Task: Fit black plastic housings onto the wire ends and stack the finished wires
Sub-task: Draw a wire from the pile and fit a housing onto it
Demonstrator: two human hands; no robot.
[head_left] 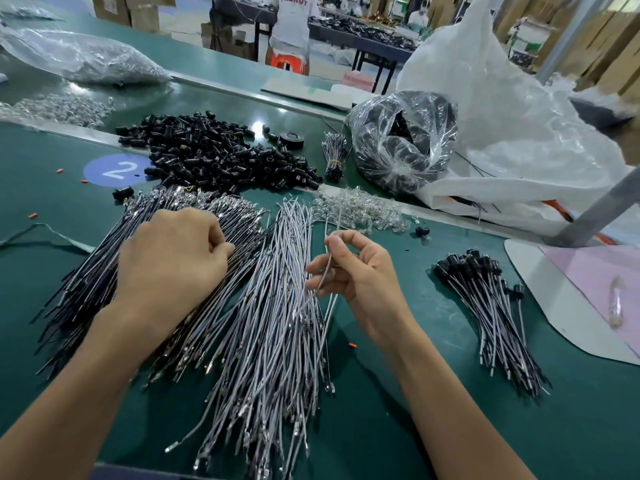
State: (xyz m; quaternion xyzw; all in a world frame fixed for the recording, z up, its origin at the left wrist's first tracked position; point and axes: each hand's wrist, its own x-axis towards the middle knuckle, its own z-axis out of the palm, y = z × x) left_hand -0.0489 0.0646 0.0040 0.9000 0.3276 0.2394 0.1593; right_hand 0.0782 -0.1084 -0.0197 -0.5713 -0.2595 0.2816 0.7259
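Observation:
A heap of black plastic housings (221, 157) lies at the back of the green table (398, 393). In front of it a fan of black wires (86, 285) lies on the left and a fan of grey wires (270, 334) in the middle. My left hand (173, 258) rests knuckles-up on the black wires, its fingertips curled into them near their terminal ends. My right hand (356, 271) pinches one grey wire (329, 268) above the grey pile, thumb and forefinger near its upper end. A stack of finished wires (485, 306) with housings fitted lies at the right.
A pile of clear small parts (360, 209) sits behind the grey wires. Behind it stand a clear bag of black parts (401, 140), a small tied wire bundle (334, 154) and a big white plastic bag (512, 126). A white board (561, 306) and grey post (599, 209) occupy the right.

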